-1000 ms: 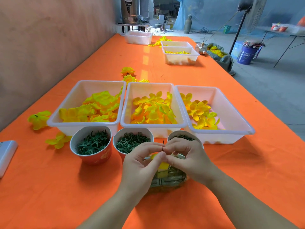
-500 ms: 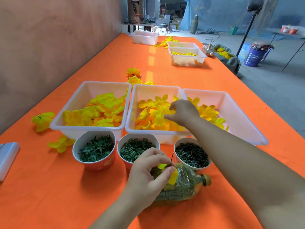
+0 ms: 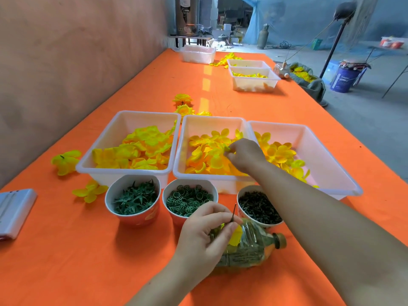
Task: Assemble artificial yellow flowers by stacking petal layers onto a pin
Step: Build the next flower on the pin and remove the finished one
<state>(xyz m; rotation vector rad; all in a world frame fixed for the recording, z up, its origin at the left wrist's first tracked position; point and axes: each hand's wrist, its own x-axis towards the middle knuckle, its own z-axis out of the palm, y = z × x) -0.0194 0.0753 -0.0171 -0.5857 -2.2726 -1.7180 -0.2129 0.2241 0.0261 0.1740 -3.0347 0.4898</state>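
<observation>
Left hand [image 3: 205, 235] is pinching a thin dark metal pin [image 3: 234, 212] between thumb and forefinger, shaft near upright, tip free above the fingers, with a small yellow fabric petal [image 3: 234, 237] low on it. Right hand [image 3: 245, 154] is reaching into the middle white plastic tray [image 3: 212, 175], fingertips pinched on a yellow fabric petal layer [image 3: 227, 149]. The pin is sitting well nearer the body, so the layer likely needs bringing back and down that axis.

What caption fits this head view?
Left hand holds a pin carrying a petal layer; right hand pinches a petal in the middle tray.
</observation>
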